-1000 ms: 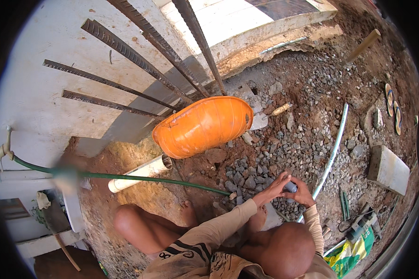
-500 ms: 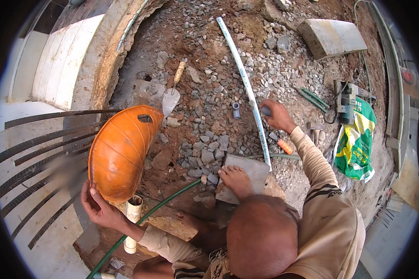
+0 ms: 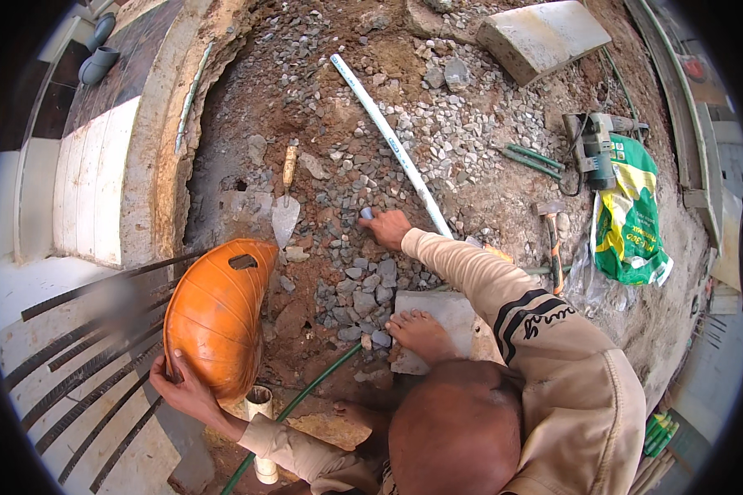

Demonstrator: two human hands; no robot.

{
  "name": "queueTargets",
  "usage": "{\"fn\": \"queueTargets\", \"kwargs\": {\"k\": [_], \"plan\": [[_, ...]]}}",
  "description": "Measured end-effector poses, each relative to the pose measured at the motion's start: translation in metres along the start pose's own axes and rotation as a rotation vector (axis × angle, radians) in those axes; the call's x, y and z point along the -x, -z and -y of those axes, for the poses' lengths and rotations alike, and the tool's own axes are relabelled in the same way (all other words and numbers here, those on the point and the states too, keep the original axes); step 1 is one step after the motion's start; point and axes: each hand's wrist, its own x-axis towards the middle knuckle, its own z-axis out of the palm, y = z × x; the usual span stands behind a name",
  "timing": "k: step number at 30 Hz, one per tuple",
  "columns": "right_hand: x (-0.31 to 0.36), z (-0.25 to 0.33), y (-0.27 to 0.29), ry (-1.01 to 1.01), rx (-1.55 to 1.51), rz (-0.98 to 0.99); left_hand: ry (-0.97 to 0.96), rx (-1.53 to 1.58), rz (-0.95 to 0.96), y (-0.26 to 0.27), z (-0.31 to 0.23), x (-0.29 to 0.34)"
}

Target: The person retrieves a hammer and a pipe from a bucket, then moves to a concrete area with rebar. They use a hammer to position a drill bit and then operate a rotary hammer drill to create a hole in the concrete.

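Dressed in a tan long-sleeved shirt (image 3: pixel 582 392), marked with black stripes (image 3: pixel 513 318) and dark lettering (image 3: pixel 546 320) on the sleeve (image 3: pixel 464 266) right of centre. Bare at left hand (image 3: pixel 190 391), right hand (image 3: pixel 388 228) and foot (image 3: pixel 425 333).

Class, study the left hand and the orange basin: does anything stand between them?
Nothing visible does: the left hand touches the orange basin at its lower-left edge. The pale pipe is off to the right, not between them.

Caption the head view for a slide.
Left hand on an orange basin, right hand at a small grey pipe piece amid gravel, a trowel lying nearby.
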Motion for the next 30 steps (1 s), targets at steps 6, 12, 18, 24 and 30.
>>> {"fn": "queueTargets", "kwargs": {"k": [6, 12, 18, 24, 30], "plan": [[0.034, -0.055, 0.146, -0.273, -0.152, -0.395, 0.153, -0.105, 0.152, 0.041, -0.002, -0.002], [0.081, -0.182, 0.199, -0.525, 0.236, -0.495, 0.118, 0.036, 0.208, 0.031, 0.012, 0.0], [0.095, -0.084, 0.146, -0.133, -0.181, -0.323, 0.066, 0.282, 0.361, 0.08, 0.032, 0.001], [0.087, 0.04, 0.117, 0.234, -0.423, -0.093, -0.206, 0.067, 0.578, 0.112, 0.04, -0.012], [0.061, 0.112, 0.103, 0.41, -0.432, 0.141, -0.157, 0.023, 0.787, 0.133, 0.03, -0.04]]}}
